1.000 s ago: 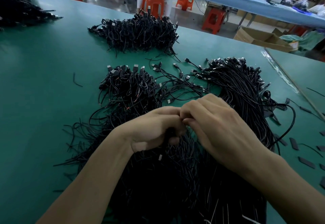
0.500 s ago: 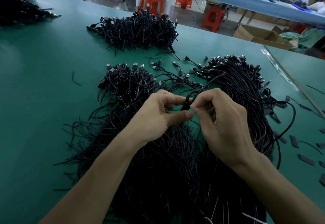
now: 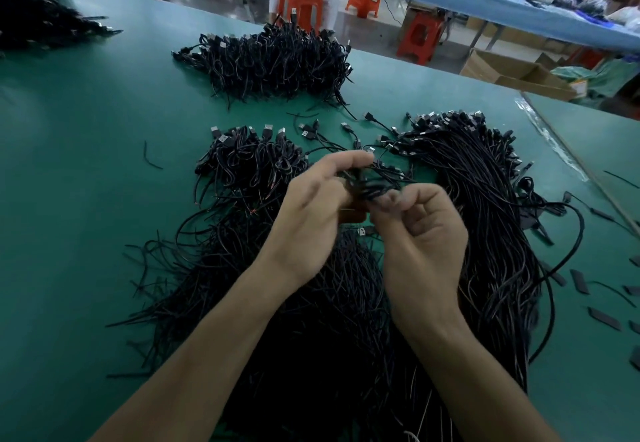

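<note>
Both my hands are raised over the middle of the green table (image 3: 86, 171). My left hand (image 3: 311, 213) and my right hand (image 3: 419, 233) each pinch one small coiled black USB cable (image 3: 372, 183) between their fingertips. Under my forearms lies a large heap of straight black cables (image 3: 311, 337). A long bundle of cables with plugs (image 3: 485, 199) lies to the right of my hands. To the left sits a pile of coiled cables (image 3: 249, 161).
A bigger pile of coiled cables (image 3: 273, 60) lies at the far side, another dark heap (image 3: 38, 22) at the far left. Small black strips (image 3: 578, 280) are scattered at the right. A person sits on an orange stool (image 3: 299, 1) beyond the table.
My hands rose from the heap and moved away from me, drawing one cable up out of it. Now they hold it coiled between the fingertips, with the right palm turned toward me.
</note>
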`<action>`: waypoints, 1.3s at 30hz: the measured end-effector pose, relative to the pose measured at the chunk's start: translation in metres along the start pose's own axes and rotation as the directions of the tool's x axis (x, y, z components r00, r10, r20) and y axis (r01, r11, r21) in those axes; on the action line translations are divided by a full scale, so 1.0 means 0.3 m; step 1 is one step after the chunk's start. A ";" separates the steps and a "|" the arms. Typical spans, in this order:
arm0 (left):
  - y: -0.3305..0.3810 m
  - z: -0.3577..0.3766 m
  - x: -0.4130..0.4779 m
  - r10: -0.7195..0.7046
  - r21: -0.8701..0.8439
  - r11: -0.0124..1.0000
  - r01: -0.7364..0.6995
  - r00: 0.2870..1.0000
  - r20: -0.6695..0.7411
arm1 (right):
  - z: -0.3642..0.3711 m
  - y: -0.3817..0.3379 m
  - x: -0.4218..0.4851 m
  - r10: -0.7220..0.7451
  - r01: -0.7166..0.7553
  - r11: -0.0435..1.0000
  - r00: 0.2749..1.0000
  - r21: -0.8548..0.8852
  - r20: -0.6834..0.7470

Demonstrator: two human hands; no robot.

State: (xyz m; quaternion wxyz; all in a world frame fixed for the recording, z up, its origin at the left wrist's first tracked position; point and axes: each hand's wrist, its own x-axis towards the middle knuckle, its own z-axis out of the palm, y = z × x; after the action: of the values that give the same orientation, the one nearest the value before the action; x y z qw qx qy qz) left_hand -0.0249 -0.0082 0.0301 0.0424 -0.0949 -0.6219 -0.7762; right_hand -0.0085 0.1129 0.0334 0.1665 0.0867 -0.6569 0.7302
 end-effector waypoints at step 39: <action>0.000 0.017 -0.013 -0.131 -0.050 0.990 0.129 0.991 -0.033 | -0.068 -0.019 0.068 -0.065 0.083 0.994 0.977 -0.078 0.205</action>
State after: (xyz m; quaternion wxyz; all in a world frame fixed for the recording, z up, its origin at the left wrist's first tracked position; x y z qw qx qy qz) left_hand -0.0207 -0.0034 0.0305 0.0006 -0.0409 -0.6072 -0.7935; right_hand -0.0237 0.1362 0.0432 0.1296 0.1776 -0.6976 0.6820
